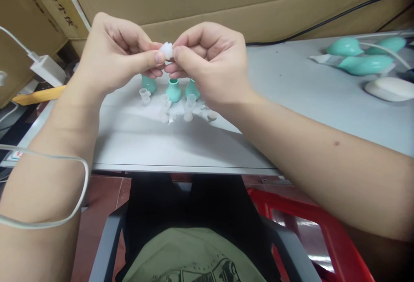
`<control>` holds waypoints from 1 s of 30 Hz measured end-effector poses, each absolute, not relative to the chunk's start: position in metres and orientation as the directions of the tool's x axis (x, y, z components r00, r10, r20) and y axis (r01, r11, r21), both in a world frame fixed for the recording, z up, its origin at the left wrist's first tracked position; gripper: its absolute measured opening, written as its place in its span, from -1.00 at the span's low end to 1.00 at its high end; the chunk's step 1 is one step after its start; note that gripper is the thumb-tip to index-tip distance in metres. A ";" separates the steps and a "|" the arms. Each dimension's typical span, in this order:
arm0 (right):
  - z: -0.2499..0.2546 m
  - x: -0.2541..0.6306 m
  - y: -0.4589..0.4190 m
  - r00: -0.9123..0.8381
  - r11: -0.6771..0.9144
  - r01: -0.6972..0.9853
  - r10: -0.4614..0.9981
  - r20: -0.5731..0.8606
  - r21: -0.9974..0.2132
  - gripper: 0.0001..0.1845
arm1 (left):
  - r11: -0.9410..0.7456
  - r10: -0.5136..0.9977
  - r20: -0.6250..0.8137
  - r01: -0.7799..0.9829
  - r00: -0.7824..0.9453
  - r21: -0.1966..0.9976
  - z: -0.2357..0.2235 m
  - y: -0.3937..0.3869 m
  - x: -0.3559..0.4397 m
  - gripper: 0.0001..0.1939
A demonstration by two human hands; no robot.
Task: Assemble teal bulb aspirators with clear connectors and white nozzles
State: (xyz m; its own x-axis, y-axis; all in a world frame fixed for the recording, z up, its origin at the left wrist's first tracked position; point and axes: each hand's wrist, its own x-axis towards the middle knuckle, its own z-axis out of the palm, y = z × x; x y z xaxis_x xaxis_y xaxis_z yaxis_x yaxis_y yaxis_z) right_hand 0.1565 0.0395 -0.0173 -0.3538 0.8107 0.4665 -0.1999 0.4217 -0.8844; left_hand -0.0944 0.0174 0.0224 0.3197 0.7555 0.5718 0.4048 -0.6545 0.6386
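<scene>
Above the table, my left hand (119, 53) pinches a small white plastic piece (167, 51) between thumb and fingers. From the other side, my right hand (215, 64) has its fingertips closed on the same piece. Fingers cover part of it, so its full shape is hidden. Below the hands, a teal bulb-shaped bottle (174, 92) with an open neck stands on the table, with two more teal bottles partly hidden on either side. In front of them lie translucent plastic fittings, among them a cup-shaped one (145, 95), and several small white bits.
The grey-white table (136, 144) meets a cardboard wall (210, 1). To the right lie several teal rounded pieces (367, 63) and a white computer mouse (390, 89). A white power adapter (48, 70) sits left. A white cable (84, 183) crosses the left forearm. A red stool (336, 239) stands below.
</scene>
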 end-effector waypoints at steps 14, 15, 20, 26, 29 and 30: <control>-0.013 0.155 0.036 -0.372 0.383 -0.132 0.836 0.404 -0.914 -0.67 | -0.554 0.830 0.450 0.587 0.330 0.591 0.031 0.008 -0.095 -0.38; -0.012 0.155 0.034 -0.371 0.370 -0.129 0.842 0.391 -0.920 -0.65 | -0.549 0.832 0.447 0.593 0.327 0.589 0.032 0.007 -0.095 -0.37; -0.010 0.158 0.024 -0.365 0.285 -0.234 0.860 0.356 -0.929 -0.53 | -0.595 0.800 0.502 0.550 0.330 0.587 0.029 0.010 -0.096 -0.52; -0.010 0.165 0.024 -0.468 0.147 -0.294 0.840 0.276 -0.945 -0.56 | -0.703 0.711 0.628 0.333 0.315 0.628 0.025 0.018 -0.093 -0.62; -0.011 0.167 0.028 -0.527 0.050 -0.309 0.822 0.215 -0.950 -0.61 | -0.659 0.751 0.575 0.410 0.324 0.630 0.028 0.014 -0.096 -0.55; -0.011 0.167 0.030 -0.545 0.029 -0.295 0.816 0.193 -0.955 -0.60 | -0.651 0.758 0.562 0.437 0.330 0.621 0.030 0.011 -0.097 -0.51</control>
State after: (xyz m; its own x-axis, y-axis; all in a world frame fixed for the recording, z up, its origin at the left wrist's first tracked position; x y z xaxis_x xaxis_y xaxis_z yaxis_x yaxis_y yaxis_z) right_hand 0.1670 0.0300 -0.0109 -0.5450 0.8160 0.1927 -0.2945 0.0289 -0.9552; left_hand -0.0967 0.0114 0.0298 0.3303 0.7582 0.5621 0.4372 -0.6507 0.6208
